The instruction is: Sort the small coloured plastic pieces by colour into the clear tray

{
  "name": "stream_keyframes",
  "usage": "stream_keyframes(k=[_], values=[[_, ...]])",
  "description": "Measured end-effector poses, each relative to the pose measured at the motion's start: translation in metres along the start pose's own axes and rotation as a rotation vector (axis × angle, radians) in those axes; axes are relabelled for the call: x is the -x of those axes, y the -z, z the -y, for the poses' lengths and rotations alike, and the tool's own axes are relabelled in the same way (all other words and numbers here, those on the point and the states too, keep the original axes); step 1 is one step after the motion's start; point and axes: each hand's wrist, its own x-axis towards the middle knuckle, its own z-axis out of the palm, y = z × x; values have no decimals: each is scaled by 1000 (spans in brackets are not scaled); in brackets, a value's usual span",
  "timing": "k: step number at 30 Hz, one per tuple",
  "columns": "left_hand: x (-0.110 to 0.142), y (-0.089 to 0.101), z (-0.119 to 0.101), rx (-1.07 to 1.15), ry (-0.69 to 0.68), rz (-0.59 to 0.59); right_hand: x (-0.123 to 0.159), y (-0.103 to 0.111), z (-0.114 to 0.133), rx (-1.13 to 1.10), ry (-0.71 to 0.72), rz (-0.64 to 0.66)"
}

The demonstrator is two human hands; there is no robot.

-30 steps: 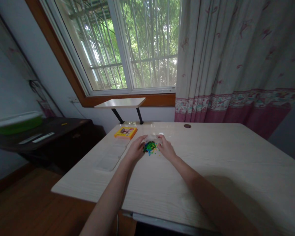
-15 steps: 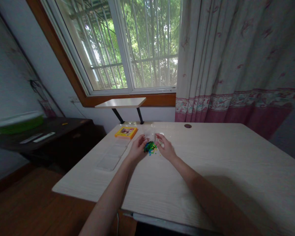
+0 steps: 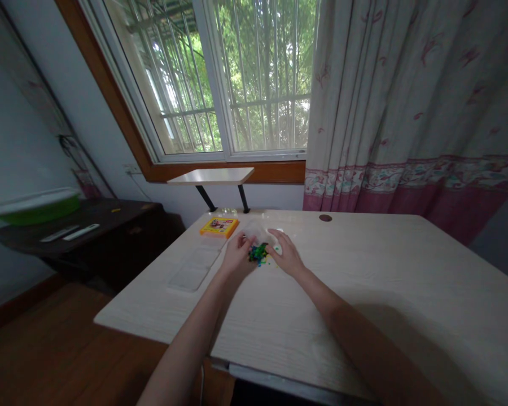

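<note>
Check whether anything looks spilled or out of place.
Possibly the small coloured pieces: they lie loose in a heap on the white table, between the left hand and right hand, with a few strays at its near edge. I can't see any damage.

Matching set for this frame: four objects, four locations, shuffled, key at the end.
Column 1
1. Pile of small green, blue and yellow pieces
2. Flat yellow-orange box
3. Flat clear plastic case
4. Green tub with a pale top

Column 2
A. On the dark wooden side table
B. On the white desk, left of the left hand, nearer the camera than the box
C. Between the left hand and the right hand
D. On the desk, just in front of the raised white shelf's black legs

Pairs: 1-C; 2-D; 3-B; 4-A
</note>
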Motion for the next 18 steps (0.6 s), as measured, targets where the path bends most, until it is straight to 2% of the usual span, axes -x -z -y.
stream_keyframes(k=[3,4,6,9,10,14,18], values=[[3,29,-15,-207,9,-136,0,0,-8,59,-106,30],[7,41,-19,-261,13,-174,1,0,-11,94,-141,89],[22,69,-24,-339,80,-340,3,-2,-14,174,-171,263],[53,114,-24,-297,177,-611,6,-6,-13,264,-129,484],[65,129,-23,-279,205,-651,6,-8,-11,280,-119,517],[108,173,-13,-395,418,-703,-2,-19,-8,307,-118,553],[129,193,5,-657,632,-686,-16,-35,-10,311,-84,590]])
